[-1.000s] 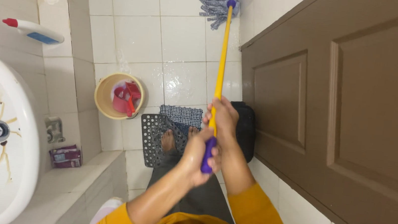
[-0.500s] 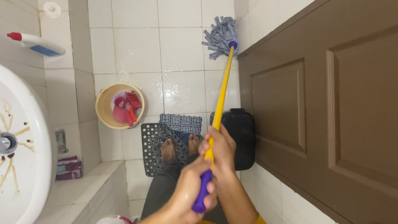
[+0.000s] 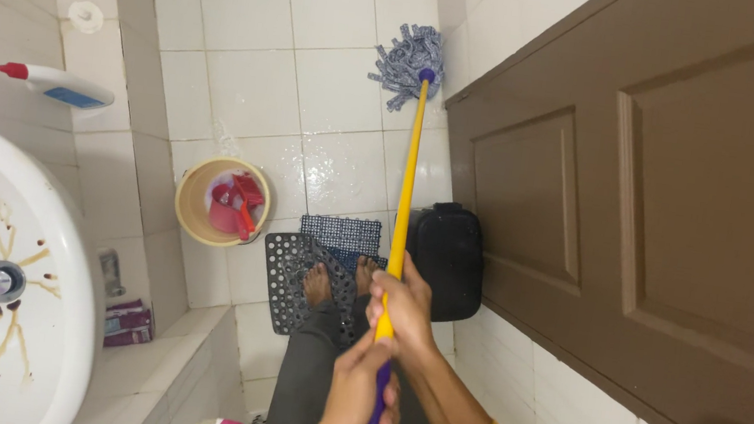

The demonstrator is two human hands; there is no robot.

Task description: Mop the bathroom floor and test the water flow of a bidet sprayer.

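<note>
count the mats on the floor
2: a dark perforated mat under the bare feet, and a smaller blue grid mat just beyond it, partly overlapped; more may be hidden.

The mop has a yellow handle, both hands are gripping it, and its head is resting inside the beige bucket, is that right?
Not quite. The head view shows the mop head lying on the wet white floor tiles near the brown door, well apart from the beige bucket. The rest holds: yellow handle, left hand and right hand both gripping it.
</note>
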